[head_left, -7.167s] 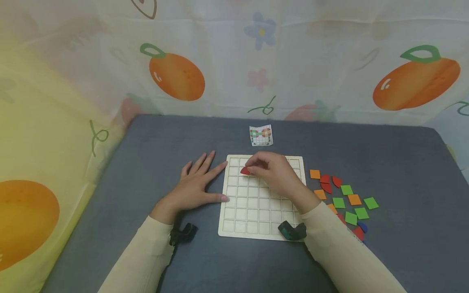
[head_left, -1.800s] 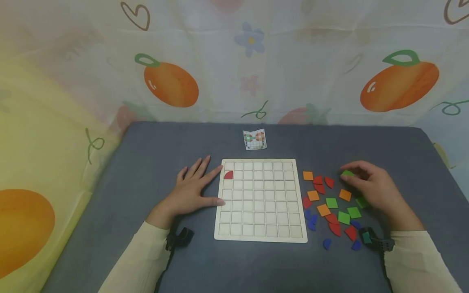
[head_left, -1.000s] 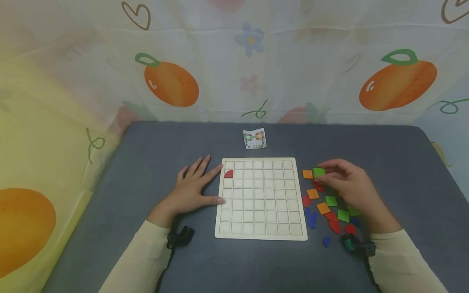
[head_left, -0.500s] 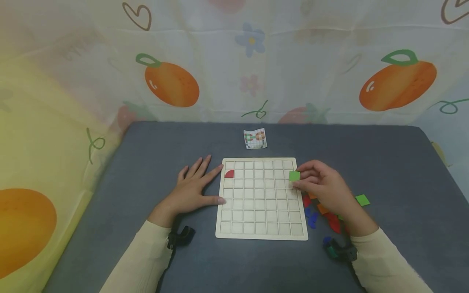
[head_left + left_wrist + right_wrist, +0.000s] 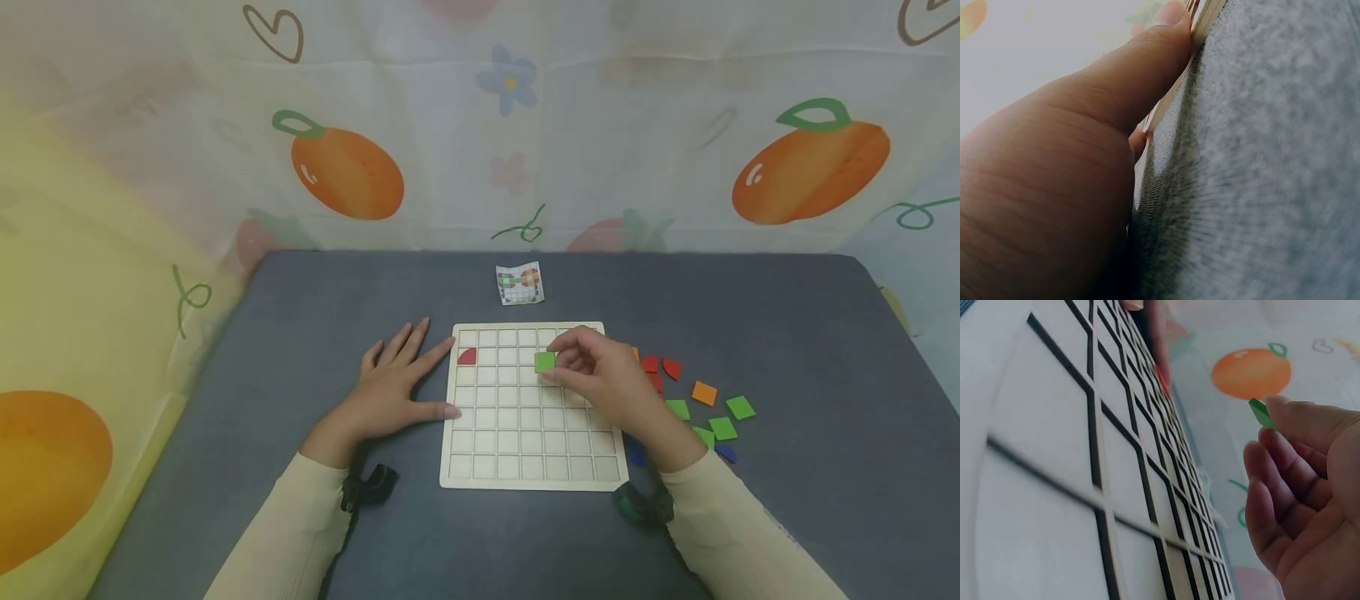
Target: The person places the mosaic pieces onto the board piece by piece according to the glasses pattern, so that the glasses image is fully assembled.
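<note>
My right hand (image 5: pixel 600 375) pinches a green square tile (image 5: pixel 544 362) between thumb and forefinger, over the upper right part of the pale wooden grid board (image 5: pixel 495 467). The right wrist view shows the green tile (image 5: pixel 1261 414) raised above the board's cells, its other fingers curled beneath. A red quarter-circle tile (image 5: pixel 467 357) lies in the leftmost cell of the second row. My left hand (image 5: pixel 397 396) lies spread on the table, thumb and forefinger at the board's left edge. In the left wrist view the thumb (image 5: pixel 1141 69) presses the wooden edge.
Right of the board lie loose tiles: green squares (image 5: pixel 740 407), orange squares (image 5: pixel 704 393), red pieces (image 5: pixel 672 368) and blue pieces (image 5: pixel 725 453), some hidden by the right arm. A small printed pattern card (image 5: pixel 520 283) lies behind the board on the grey table (image 5: pixel 360 283).
The red quarter-circle went into the board earlier. My right hand then picked a green square from the pile and carried it left over the board. The left hand stayed at the edge.
</note>
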Available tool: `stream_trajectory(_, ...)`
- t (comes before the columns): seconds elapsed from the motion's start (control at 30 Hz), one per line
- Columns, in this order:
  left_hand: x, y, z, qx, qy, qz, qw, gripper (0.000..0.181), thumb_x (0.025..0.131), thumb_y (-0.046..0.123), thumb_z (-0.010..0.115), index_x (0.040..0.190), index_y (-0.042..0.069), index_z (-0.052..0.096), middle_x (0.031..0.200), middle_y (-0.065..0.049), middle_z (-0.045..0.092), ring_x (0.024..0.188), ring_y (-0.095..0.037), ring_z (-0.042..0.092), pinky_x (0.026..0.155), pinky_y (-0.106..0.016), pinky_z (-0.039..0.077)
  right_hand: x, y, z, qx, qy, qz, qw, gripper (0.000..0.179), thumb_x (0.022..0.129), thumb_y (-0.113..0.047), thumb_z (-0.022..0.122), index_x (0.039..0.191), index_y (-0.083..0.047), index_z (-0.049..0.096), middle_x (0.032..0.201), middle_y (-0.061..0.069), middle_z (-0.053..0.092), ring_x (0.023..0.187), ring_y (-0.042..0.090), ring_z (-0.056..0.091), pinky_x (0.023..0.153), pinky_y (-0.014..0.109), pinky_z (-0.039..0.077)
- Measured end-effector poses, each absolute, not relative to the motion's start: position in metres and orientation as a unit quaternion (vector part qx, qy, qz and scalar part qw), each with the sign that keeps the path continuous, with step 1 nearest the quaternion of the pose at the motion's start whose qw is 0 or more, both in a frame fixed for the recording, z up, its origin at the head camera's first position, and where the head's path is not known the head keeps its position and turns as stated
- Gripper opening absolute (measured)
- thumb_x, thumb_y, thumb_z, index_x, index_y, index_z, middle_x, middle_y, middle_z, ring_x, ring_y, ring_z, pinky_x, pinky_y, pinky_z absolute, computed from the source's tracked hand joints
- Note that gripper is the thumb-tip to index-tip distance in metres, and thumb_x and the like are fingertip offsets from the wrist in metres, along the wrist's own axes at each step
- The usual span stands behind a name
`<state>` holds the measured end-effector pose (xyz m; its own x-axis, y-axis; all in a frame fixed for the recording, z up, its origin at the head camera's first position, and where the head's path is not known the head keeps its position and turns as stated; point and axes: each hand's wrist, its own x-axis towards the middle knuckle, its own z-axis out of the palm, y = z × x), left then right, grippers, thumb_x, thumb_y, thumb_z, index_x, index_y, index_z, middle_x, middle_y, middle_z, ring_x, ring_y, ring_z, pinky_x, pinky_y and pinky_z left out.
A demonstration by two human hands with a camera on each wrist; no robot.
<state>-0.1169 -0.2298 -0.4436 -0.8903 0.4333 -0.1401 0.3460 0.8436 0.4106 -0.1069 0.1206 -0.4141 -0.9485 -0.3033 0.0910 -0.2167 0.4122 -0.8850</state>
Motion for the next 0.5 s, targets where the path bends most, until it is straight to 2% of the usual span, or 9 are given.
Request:
stream_trajectory(0.3, -0.117, -0.23, -0.442, 0.202, 0.954, 0.193, 0.114, 0.109, 0.088, 0.076, 0.076, 0.175, 0.032, 0.026, 0.182, -0.007, 0.0, 0.166, -0.034, -0.004, 0.123, -0.07, -0.002, -0.116, 0.091, -0.418, -0.161, 0.843, -0.511, 0.044, 0.026, 0.093, -0.01, 0.088, 0.115, -0.01, 0.074, 0.095, -0.002, 0.071, 0.088, 0.017, 0.067, 0.083, 0.039, 0.057)
stream_trajectory(0.5, -0.118, -0.23, -0.443, 0.203, 0.954, 0.192, 0.113, 0.109, 0.088, 0.077, 0.075, 0.175, 0.034, 0.025, 0.182, -0.007, 0.0, 0.166, -0.034, -0.004, 0.123, -0.07, -0.002, -0.121, 0.073, -0.422, -0.169, 0.852, -0.493, 0.047, 0.025, 0.095, -0.013, 0.087, 0.115, -0.008, 0.073, 0.097, -0.001, 0.071, 0.091, 0.016, 0.067, 0.086, 0.04, 0.057)
